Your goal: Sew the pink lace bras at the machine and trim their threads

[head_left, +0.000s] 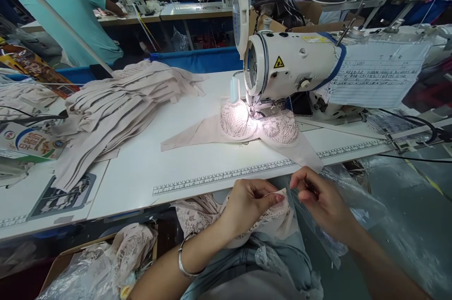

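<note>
On the long white sewing table, a big heap of beige fabric strips sits unsewn left of the white industrial sewing machine. One pale pink lace bra lies under the needle, looks half done. Down in the lap, left hand pinches another pale lace piece; right hand has fingertips closed on its edge.

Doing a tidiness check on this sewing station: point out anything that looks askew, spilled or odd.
The stack of beige fabric pieces left of the sewing machine is slumped, its strips fanning out unevenly toward the table's front edge. The lace garment under the needle lies flat. Both the left hand and right hand pinch a lace piece over the lap.
</note>
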Available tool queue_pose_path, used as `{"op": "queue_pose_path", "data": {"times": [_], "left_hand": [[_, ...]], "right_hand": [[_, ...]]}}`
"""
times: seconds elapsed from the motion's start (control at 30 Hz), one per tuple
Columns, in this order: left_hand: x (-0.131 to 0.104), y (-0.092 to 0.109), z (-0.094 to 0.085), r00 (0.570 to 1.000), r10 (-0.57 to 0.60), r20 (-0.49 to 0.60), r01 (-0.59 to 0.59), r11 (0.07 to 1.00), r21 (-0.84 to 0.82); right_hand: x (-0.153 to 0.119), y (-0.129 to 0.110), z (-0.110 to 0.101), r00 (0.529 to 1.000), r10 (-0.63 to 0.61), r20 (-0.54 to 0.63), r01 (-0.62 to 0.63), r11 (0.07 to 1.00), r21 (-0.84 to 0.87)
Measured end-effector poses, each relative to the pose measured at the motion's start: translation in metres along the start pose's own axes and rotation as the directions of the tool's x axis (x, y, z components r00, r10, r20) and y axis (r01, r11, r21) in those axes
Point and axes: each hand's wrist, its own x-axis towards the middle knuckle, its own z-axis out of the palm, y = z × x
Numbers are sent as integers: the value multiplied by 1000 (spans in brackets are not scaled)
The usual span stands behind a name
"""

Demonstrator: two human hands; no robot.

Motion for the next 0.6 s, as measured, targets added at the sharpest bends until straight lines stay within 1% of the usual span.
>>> {"op": "queue_pose_path", "data": {"times": [0.03,0.1,0.17,0.23,0.4,0.6], "left_hand": [[0,0,0,1000,11,5,-11,1000,-6],[0,1,-1,999,27,19,-27,999,-23],[1,1,-1,999,34,31,-33,999,-42],[2,1,-1,999,32,38,-30,998,-55],[3,0,0,999,23,29,-22,998,-63],[1,2,2,1000,14,28,-13,998,-58]], "right_hand": [[0,1,-2,1000,-7,1,7,1000,20],[-1,4,-6,998,9,64,-12,999,44],[-1,6,-7,985,69,157,-77,996,46],[-1,7,-4,972,112,208,-126,991,55],[-1,9,9,980,78,185,-108,982,154],[0,11,15,982,98,161,-133,966,222]]}}
